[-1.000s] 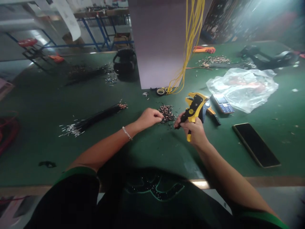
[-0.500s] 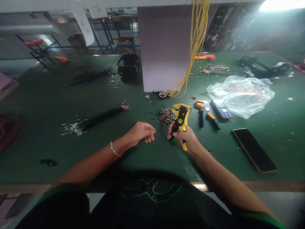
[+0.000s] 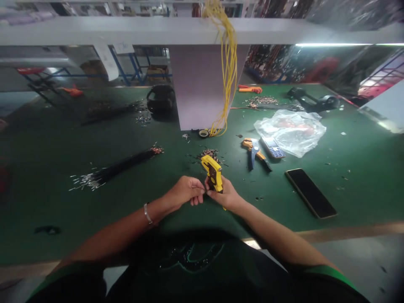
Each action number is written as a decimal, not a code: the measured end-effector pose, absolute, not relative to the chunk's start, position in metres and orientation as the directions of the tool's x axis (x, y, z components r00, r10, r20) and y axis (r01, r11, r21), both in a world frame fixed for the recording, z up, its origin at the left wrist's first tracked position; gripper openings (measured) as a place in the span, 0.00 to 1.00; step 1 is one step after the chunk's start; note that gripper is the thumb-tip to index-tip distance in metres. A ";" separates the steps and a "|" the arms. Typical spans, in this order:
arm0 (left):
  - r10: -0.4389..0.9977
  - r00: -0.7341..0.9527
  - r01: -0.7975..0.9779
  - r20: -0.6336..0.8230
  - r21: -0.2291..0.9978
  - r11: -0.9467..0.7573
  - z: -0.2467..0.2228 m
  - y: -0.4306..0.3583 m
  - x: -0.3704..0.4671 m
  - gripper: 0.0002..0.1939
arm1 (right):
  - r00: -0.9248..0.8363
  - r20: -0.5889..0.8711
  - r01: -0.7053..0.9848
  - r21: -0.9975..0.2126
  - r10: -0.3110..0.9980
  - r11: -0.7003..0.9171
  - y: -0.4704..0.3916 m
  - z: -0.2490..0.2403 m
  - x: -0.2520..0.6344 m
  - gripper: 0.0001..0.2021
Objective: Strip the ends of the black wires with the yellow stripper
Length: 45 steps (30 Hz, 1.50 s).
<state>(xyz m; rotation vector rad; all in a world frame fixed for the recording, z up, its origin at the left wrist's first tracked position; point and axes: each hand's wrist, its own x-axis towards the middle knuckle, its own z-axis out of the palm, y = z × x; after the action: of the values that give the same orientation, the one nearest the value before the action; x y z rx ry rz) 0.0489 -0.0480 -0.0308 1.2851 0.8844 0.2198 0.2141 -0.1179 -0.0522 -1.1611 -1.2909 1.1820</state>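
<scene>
My right hand [image 3: 229,196] is wrapped round a yellow and black wire stripper [image 3: 215,173], its head tilted up and away from me. My left hand [image 3: 188,192] is closed in a pinch, with the fingertips beside my right thumb. Whatever lies in that pinch is too small to make out. Just beyond the stripper is a heap of short dark wire bits with copper-coloured ends [image 3: 211,153]. To the left lies a bundle of black wires [image 3: 121,167], silvery at the near end and coppery at the far one.
An orange and blue wire stripper [image 3: 255,154], a keypad phone [image 3: 273,148], a smartphone [image 3: 311,192] and a clear plastic bag [image 3: 293,130] lie to the right. Yellow wires [image 3: 227,71] hang from the shelf [image 3: 126,33] before a pale panel [image 3: 198,88]. Tape rolls [image 3: 203,133] sit below.
My hands have come together, the right moving left with the wire stripper until it nearly meets the left. The camera view has tilted up and shifted right, showing the shelf.
</scene>
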 end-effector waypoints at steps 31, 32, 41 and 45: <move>0.645 0.570 0.303 -0.510 0.860 0.411 -0.037 -0.070 0.047 0.06 | 0.121 0.124 0.342 -0.937 0.985 0.076 -0.128 -0.076 0.208 0.07; 0.648 0.574 0.297 -0.501 0.865 0.405 -0.037 -0.070 0.047 0.05 | 0.120 0.126 0.347 -0.935 0.985 0.077 -0.128 -0.077 0.208 0.07; 0.679 0.594 0.341 -0.431 0.900 0.272 -0.046 -0.070 0.043 0.05 | 0.028 0.090 0.350 -0.934 0.996 0.075 -0.130 -0.074 0.211 0.06; 0.723 0.581 0.400 -0.374 0.904 0.147 -0.045 -0.074 0.043 0.06 | 0.055 0.078 0.352 -0.935 0.995 0.054 -0.129 -0.070 0.211 0.07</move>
<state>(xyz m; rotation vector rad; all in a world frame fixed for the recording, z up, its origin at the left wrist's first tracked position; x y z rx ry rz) 0.0426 -0.0738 -0.0450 1.4732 1.0100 0.3005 0.2105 -0.1285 -0.0701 -1.4445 -1.4432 0.9174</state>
